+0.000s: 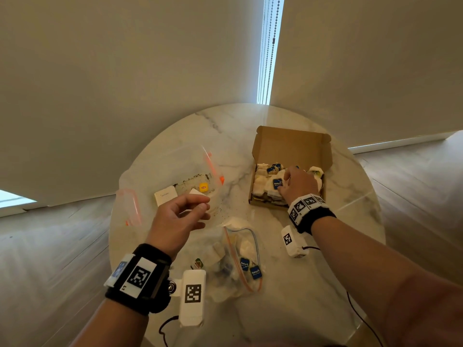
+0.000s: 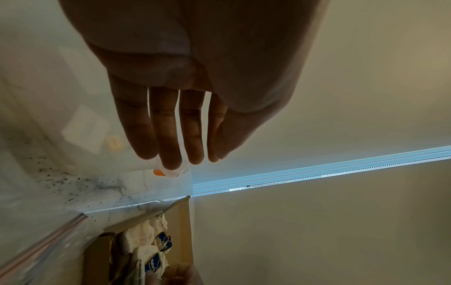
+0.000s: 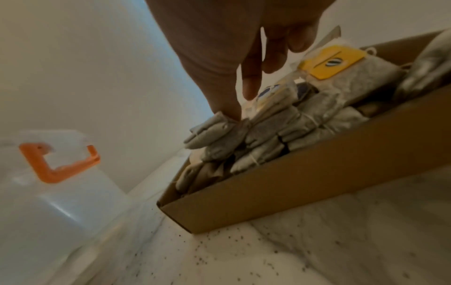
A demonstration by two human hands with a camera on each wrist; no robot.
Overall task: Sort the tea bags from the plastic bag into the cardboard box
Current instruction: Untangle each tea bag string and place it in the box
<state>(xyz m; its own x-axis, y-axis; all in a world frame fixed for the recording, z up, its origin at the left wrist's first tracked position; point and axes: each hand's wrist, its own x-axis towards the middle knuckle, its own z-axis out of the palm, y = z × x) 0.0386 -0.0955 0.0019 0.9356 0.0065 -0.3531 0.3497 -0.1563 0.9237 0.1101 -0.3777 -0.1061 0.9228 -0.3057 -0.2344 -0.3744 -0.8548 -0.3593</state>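
Observation:
An open cardboard box (image 1: pixel 292 146) at the right of the round marble table holds several tea bags (image 1: pixel 263 182), some with blue tags. My right hand (image 1: pixel 285 179) reaches into it; in the right wrist view the fingers (image 3: pixel 250 88) point down fairly straight and the thumb tip touches a folded tea bag (image 3: pixel 214 129). A yellow-tagged tea bag (image 3: pixel 334 61) lies beside them. My left hand (image 1: pixel 206 205) pinches the rim of a large clear plastic bag (image 1: pixel 175 166) with an orange zip (image 1: pixel 213 166). Inside lie a white tea bag (image 1: pixel 165 195) and a yellow tag (image 1: pixel 203 187).
A smaller clear zip bag (image 1: pixel 235 266) with tea bags and blue tags lies near the table's front. Tea crumbs (image 1: pixel 223 211) are scattered between bag and box. Behind the table hang blinds with a bead chain (image 1: pixel 270 51). A black cable (image 1: pixel 360 314) trails at the front right.

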